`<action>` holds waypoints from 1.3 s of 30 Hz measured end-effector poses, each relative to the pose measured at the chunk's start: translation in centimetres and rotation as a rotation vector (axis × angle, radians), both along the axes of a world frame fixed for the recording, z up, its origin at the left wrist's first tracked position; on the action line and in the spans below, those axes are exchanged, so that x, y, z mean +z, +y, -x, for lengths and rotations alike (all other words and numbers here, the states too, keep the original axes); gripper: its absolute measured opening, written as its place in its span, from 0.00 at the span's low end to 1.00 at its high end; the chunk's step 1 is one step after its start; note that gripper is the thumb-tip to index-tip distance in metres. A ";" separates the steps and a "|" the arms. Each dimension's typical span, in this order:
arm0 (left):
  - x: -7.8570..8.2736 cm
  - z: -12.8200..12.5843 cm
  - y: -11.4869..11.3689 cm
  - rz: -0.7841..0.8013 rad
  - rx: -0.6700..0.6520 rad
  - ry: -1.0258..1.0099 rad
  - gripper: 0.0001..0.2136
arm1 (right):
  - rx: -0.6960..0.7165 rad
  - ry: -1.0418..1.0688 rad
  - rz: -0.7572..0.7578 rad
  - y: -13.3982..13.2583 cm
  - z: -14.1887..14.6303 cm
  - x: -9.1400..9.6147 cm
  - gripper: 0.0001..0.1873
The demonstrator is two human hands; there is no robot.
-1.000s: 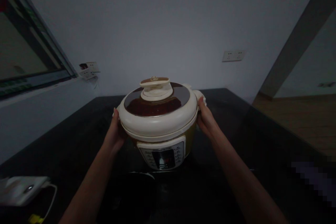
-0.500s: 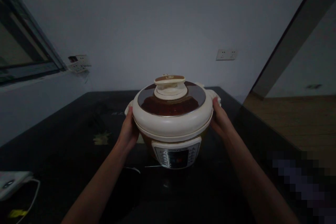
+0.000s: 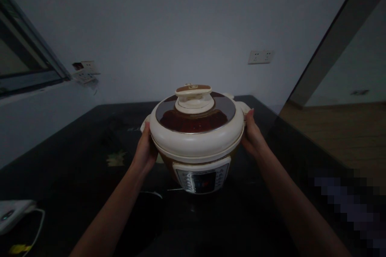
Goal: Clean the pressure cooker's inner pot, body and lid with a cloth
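A cream electric cooker (image 3: 197,140) with a dark brown lid top, a cream lid knob (image 3: 193,95) and a front control panel (image 3: 201,177) stands in the middle of a black countertop (image 3: 90,156). My left hand (image 3: 145,150) grips its left side under the rim. My right hand (image 3: 253,136) is wrapped round the right side handle. The fingers of both hands are closed against the cooker.
A white device with a cable (image 3: 15,215) lies at the counter's near left edge. Wall sockets (image 3: 261,56) sit on the back wall, with more sockets (image 3: 84,71) by a window on the left. A wooden floor (image 3: 340,128) lies to the right.
The cooker, held by both hands, has shifted to the right across the view and a little away from me. The white device on the left has slid toward the frame's edge.
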State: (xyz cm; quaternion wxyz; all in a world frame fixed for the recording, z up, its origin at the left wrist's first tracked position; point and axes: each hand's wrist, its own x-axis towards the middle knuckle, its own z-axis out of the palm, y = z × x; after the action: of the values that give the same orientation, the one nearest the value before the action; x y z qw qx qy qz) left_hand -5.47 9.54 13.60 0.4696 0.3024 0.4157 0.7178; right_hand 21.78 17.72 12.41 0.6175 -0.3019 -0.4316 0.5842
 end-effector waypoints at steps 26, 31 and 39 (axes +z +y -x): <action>-0.2 0.4 1.1 0.019 -0.017 0.016 0.21 | 0.037 0.023 -0.030 0.8 0.2 -0.6 0.37; -0.5 0.6 1.5 0.029 -0.009 0.011 0.22 | 0.052 0.040 -0.033 0.9 0.2 -0.6 0.37; -0.5 0.6 1.9 0.016 -0.028 -0.002 0.21 | 0.053 0.046 -0.047 1.4 0.2 -0.8 0.35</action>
State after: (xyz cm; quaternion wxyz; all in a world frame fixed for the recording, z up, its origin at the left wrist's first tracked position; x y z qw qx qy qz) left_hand -6.07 11.46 13.14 0.4824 0.3035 0.4168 0.7081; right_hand 21.61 19.13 11.61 0.6183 -0.2623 -0.4389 0.5969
